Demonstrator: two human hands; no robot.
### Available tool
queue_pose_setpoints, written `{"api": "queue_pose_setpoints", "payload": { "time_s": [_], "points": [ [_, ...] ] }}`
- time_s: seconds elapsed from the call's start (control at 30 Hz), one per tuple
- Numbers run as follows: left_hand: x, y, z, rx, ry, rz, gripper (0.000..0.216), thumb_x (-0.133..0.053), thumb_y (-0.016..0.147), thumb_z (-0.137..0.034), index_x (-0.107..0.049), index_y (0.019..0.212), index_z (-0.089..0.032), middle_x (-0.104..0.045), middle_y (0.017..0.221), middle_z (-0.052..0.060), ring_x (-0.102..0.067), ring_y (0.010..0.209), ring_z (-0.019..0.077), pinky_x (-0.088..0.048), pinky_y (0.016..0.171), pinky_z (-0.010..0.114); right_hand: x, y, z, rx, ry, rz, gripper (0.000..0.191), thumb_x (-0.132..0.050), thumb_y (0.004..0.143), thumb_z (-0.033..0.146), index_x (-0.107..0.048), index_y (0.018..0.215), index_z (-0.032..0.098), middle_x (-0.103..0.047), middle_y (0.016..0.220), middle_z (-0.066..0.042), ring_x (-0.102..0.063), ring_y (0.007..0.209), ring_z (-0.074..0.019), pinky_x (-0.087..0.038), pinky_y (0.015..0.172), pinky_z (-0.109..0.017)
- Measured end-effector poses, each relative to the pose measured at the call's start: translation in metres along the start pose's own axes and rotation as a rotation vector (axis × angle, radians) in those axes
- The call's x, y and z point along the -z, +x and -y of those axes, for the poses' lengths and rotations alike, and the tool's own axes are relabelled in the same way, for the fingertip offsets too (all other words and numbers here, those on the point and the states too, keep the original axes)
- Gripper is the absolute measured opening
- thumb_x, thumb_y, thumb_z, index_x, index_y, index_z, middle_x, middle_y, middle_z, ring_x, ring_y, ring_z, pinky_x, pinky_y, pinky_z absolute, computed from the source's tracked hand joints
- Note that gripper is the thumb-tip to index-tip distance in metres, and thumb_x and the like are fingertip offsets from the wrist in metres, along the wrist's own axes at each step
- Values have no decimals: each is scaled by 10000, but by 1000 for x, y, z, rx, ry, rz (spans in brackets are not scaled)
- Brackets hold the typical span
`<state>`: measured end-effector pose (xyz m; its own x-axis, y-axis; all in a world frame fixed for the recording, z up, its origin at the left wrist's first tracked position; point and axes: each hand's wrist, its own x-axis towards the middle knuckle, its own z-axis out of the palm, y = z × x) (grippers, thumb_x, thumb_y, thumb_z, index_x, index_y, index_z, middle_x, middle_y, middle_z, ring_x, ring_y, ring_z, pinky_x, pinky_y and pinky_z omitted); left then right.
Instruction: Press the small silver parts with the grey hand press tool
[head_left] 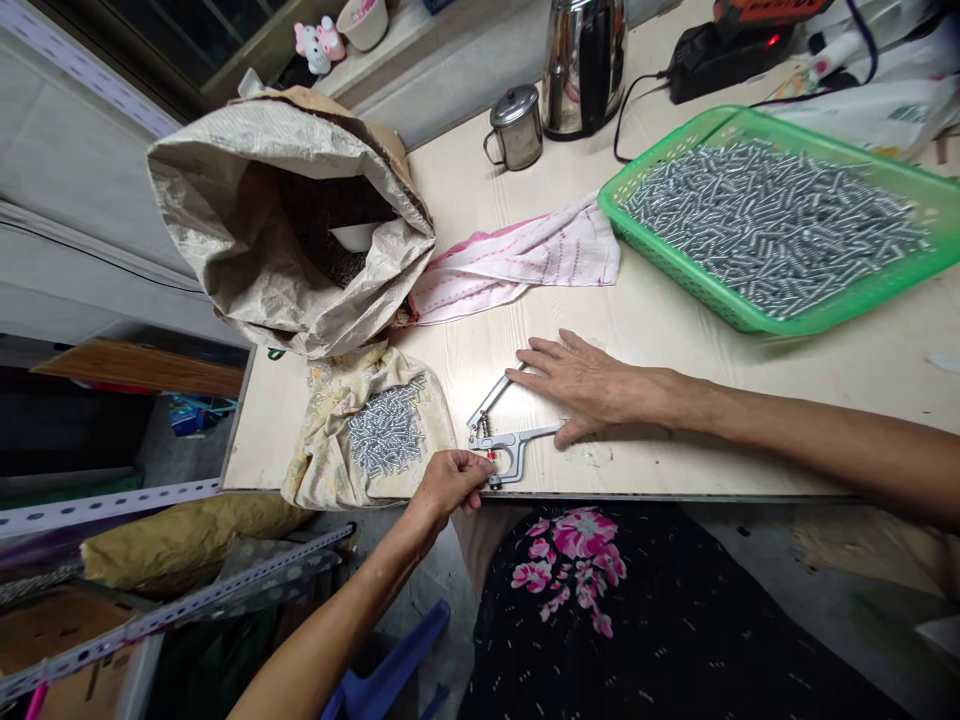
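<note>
A pair of grey metal hand pliers (514,440) lies on the table near its front edge, handles spread, with a spring and a small red part by the jaws. My left hand (454,480) is closed in a pinch at the jaw end; whatever its fingertips hold is hidden. Over the handles rests my right hand (589,385), fingers stretched out and spread, touching the upper handle, thumb at the lower handle's end. Left of the pliers, a pile of small silvery metal pins (386,428) sits on a crumpled patterned cloth (319,465).
A green basket (675,270) full of similar metal pins stands at right. An open woven sack (195,200) with dark contents and a white scoop (354,237) is at back left. Behind are a pink-white towel (540,250), lidded metal mug (517,130), kettle (585,70) and black charger (724,65).
</note>
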<state>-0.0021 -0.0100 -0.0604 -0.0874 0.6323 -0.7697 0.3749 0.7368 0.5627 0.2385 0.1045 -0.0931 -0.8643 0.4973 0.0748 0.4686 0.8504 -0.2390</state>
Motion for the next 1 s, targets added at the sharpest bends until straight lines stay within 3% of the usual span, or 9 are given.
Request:
{"api": "queue_pose_setpoints", "payload": {
  "time_s": [0.2,0.43,0.73,1.0],
  "points": [
    [-1,0,0,-1,3,-1,312,-769,695,-399,-626,684,-123,-485,397,-70,-412,321,55,-332,327,163,14,-6,12,-39,-16,29,857,-787,702,514,-425,1393,160,-588,1192,-161,-488,1123,-361,-345,986,-576],
    [-1,-1,2,8,8,-11,282,-744,723,-375,-640,714,-113,-489,383,-64,-416,322,66,-347,336,173,15,-12,18,-53,6,6,781,-751,758,488,-417,1391,177,-605,1154,-132,-498,1068,-333,-358,957,-525],
    [-1,-3,5,-4,-21,-13,269,-765,680,-343,-659,731,-102,-515,457,-63,-440,346,56,-346,335,167,4,-18,12,-62,88,-76,835,-740,722,584,-434,1368,154,-545,1313,-182,-471,1187,-372,-333,1009,-559],
    [-3,-2,5,8,-30,-21,303,-787,665,-377,-638,709,-116,-504,453,-65,-436,346,63,-348,346,179,5,-20,9,-23,103,-72,852,-761,726,558,-414,1374,126,-524,1333,-197,-456,1210,-372,-322,1037,-575]
  ]
}}
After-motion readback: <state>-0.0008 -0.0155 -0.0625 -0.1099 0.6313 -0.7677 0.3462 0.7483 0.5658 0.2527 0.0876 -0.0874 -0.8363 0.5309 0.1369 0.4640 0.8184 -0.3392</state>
